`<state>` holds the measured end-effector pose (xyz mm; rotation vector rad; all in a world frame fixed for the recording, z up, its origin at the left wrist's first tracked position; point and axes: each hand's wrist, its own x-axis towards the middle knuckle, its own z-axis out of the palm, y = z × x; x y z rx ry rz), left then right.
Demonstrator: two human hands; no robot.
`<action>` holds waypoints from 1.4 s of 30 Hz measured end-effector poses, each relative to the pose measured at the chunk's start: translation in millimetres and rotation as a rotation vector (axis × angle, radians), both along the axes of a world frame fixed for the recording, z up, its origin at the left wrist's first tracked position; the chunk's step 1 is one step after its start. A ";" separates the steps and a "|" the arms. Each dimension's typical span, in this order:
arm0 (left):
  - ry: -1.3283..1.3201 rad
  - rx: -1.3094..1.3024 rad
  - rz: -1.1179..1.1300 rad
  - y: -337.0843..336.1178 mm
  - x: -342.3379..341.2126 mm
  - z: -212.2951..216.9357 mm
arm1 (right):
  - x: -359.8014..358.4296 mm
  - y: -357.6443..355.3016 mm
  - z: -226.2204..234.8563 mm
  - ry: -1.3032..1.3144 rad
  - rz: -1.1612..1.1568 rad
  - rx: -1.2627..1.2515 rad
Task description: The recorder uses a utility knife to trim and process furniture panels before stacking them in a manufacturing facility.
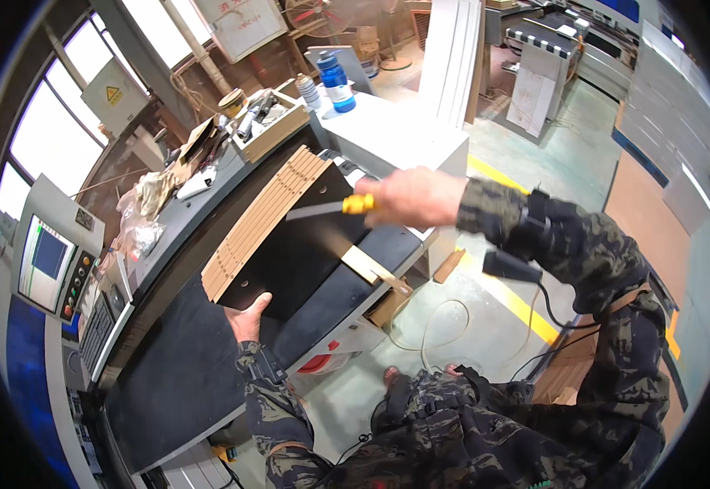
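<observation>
Right hand (416, 198) at 2 o'clock: my fingers clamped on a yellow-handled flat-bladed tool (330, 209), blade pointing toward 9, before the tan-edged board stack (277, 232). Stack at 9 o'clock, black face toward me, above the black worktop (184, 383). Left hand (246, 321) at 8: my thumb at stack's near edge, other fingers hidden; closure cannot be told.

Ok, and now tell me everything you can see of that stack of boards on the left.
The stack of boards is several thin panels laid flush, their long edges pale brown like bare fibreboard, with small dark marks near both ends. The broad face showing is black, with round spots that look like holes. It slants over the black worktop; how it rests there is hidden. The left-hand grip has the near end, thumb on the black face. A yellow-handled blade overlaps that face; contact is unclear.
</observation>
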<state>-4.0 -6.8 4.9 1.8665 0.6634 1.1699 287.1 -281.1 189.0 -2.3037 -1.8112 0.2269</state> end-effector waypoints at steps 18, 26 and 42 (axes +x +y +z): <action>0.181 -0.061 0.013 0.0 4.8 2.2 | -56.7 51.9 -15.4 -0.268 0.412 0.474; 0.152 -0.055 0.069 -0.5 -0.6 6.2 | -36.4 76.4 10.6 -0.304 0.540 0.435; 0.062 -0.201 0.025 -1.5 8.7 8.4 | 4.9 137.7 21.4 -0.270 0.618 0.392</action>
